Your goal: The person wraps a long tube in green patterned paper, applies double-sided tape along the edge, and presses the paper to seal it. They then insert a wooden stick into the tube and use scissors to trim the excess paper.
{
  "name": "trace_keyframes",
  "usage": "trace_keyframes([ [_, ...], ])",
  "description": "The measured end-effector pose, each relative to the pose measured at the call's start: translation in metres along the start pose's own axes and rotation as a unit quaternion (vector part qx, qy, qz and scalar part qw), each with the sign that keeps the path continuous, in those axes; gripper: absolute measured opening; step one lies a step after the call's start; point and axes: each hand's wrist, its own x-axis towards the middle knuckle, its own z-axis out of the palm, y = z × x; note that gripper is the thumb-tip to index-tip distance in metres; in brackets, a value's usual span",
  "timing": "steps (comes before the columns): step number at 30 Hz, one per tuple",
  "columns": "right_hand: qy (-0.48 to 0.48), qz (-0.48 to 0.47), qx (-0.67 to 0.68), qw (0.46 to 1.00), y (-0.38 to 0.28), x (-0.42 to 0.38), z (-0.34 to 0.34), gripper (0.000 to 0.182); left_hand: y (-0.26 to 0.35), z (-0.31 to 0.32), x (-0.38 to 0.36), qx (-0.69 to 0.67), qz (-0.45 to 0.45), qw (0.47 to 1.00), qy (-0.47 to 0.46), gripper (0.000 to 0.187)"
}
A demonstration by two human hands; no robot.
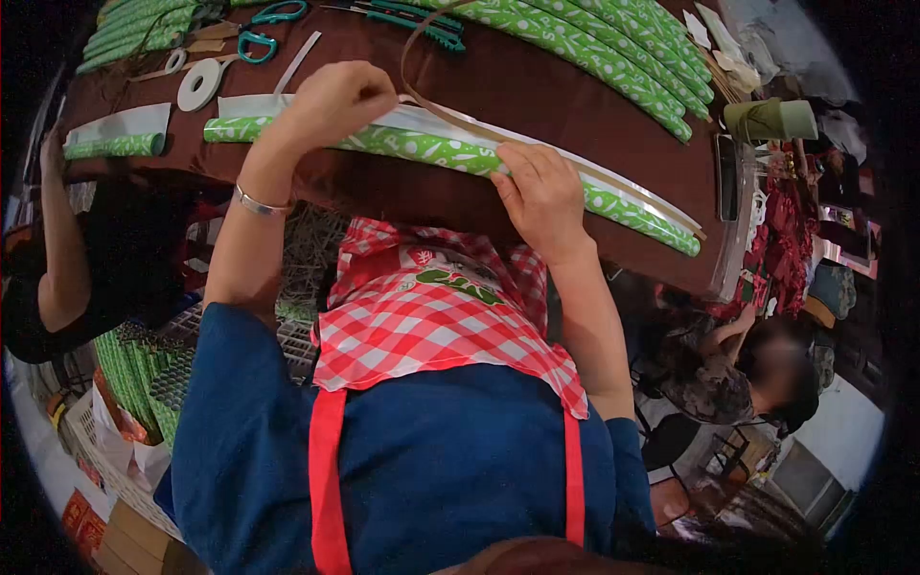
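A green roll with a white vegetable-and-letter print lies along the near edge of the table, a white strip of its sheet showing on the far side. A narrow brown strip runs along that white edge, and its loose end curls up over the table. My left hand, with a bracelet at the wrist, is above the roll's left half. Its fingers are curled closed near the brown strip, and what they hold is hidden. My right hand rests on the roll right of the middle, fingers stretched out over the printed surface and strip.
Teal scissors, a white tape roll and a teal cutter lie beyond. Green rolls are stacked at the back. A phone lies at the right edge. Other people sit left and right.
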Motion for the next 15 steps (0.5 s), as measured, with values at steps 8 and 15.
trace_keyframes([
  [8, 0.006, -0.003, -0.003, 1.0, -0.001, 0.0, 0.0, 0.029, -0.143, -0.09, -0.007, 0.095, -0.062, 0.969, 0.218, 0.032],
  [15, 0.003, -0.002, 0.005, 1.0, 0.0, 0.0, 0.0, 0.03, -0.244, -0.17, -0.026, -0.345, -0.204, 0.851, 0.338, 0.031],
])
